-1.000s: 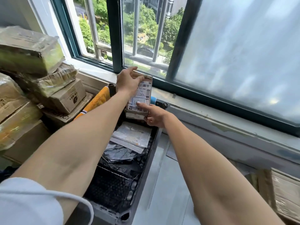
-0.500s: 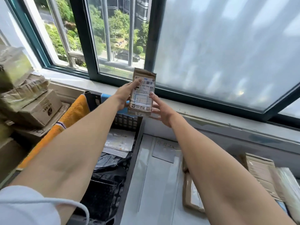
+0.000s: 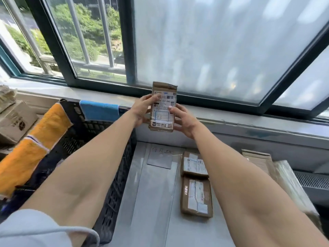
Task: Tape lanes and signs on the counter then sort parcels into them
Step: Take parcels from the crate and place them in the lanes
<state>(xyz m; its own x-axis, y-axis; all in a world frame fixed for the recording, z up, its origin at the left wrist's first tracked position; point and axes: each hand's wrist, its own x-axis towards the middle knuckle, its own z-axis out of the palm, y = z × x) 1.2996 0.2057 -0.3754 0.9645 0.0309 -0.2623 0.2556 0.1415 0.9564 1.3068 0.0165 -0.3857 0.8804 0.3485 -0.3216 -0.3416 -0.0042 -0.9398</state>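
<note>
Head view | both hands hold parcel [image 3: 162,107] | barcode label, text illegible

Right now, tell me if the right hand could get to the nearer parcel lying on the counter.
Probably yes: the nearer parcel lies uncovered just beside the right forearm, but the right hand shares the held parcel with the left hand.

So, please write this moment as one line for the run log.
phase: label check | left hand + right hand: hold small parcel upright over counter | two parcels lie flat in lane | crate at left
</note>
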